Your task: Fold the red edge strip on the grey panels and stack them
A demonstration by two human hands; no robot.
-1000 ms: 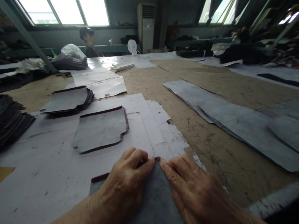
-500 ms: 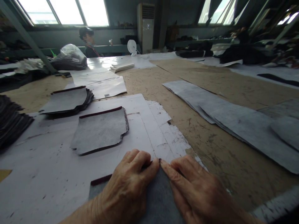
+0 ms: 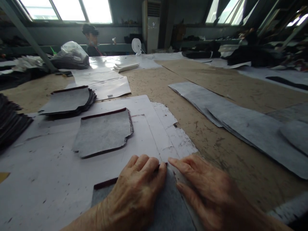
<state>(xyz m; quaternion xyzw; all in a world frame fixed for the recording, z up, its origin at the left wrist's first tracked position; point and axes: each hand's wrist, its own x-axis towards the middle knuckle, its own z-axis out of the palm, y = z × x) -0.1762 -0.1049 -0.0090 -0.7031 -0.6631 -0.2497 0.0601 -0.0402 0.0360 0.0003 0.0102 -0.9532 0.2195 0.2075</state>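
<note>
A grey fabric piece (image 3: 172,205) with a dark red folded strip along its far edge lies in front of me at the bottom of the view. My left hand (image 3: 138,189) rests over it with fingers curled and the thumb at the strip's right corner, pinching that edge; the fingertips are partly hidden. Beside the piece's right edge, my right hand (image 3: 207,189) has its index finger and thumb apart with nothing between them. Beyond my left hand is a small stack of similar grey pieces (image 3: 103,133) with a red edge.
Another stack of grey pieces (image 3: 69,99) and a dark pile (image 3: 12,125) stand at left. Long grey sheets (image 3: 231,118) lie at right on brown board. Farther off are a plastic bag (image 3: 72,56), a white fan (image 3: 136,46) and a seated person (image 3: 92,41).
My right hand has come off the fabric's corner and shifted slightly right, its thumb and index finger spreading. My left hand stays on the edge, its thumb slightly farther right.
</note>
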